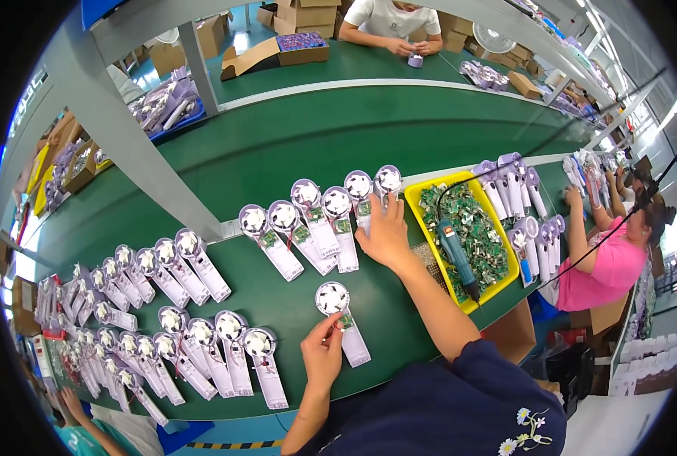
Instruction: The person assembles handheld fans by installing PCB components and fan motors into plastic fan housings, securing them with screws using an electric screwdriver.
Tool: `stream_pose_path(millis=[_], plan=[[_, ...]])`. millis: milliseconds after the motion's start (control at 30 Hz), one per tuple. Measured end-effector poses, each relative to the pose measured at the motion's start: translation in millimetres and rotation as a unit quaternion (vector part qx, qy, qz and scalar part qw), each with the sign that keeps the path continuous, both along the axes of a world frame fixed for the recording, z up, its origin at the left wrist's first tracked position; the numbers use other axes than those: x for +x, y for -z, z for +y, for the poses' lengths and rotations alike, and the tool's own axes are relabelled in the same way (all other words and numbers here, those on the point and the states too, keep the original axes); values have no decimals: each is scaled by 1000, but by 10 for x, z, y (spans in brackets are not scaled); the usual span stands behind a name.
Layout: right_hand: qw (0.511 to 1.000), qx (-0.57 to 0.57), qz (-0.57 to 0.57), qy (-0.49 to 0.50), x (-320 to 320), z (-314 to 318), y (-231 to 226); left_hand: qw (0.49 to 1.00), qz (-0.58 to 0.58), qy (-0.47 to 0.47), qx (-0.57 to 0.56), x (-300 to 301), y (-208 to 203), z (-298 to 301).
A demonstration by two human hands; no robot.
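Observation:
My left hand (322,354) is at a white handheld fan half (356,346) lying face up near the table's front edge. Its thumb and fingers pinch together over the small green circuit board (346,322) below the round fan head, around thin wires. What exactly sits between the fingertips is too small to make out. Further back, my right hand (386,234) rests over the rightmost fan halves of a row, fingers stretched and spread. It covers most of the handle of the end fan (388,179); the neighbouring fan (359,185) lies by the thumb.
Right of my hand stands a yellow tray (515,266) of green circuit boards, with a teal electric screwdriver (454,254) across it on a cable. Many fan halves (232,327) line the left. A grey post (148,152) rises behind. Co-workers sit opposite, right (608,258) and lower left.

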State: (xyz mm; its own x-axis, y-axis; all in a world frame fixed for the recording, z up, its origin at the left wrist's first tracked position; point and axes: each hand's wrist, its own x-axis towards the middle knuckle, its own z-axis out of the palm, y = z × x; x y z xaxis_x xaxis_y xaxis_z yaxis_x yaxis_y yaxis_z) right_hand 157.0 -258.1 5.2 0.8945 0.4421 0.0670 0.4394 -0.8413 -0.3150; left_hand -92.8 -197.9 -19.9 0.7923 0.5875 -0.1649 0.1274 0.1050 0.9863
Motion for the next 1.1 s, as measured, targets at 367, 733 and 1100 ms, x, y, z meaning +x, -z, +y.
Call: stream_pose_path(millis=[367, 733, 1100], plan=[[999, 16, -28, -11, 40, 42, -40, 999, -20, 1, 44, 12, -74, -5], [992, 13, -122, -22, 158, 2, 78, 998, -17, -1, 62, 3, -34, -13], [973, 81, -186, -107, 444, -85, -91, 1000, 3, -28, -5, -18, -227, 46]])
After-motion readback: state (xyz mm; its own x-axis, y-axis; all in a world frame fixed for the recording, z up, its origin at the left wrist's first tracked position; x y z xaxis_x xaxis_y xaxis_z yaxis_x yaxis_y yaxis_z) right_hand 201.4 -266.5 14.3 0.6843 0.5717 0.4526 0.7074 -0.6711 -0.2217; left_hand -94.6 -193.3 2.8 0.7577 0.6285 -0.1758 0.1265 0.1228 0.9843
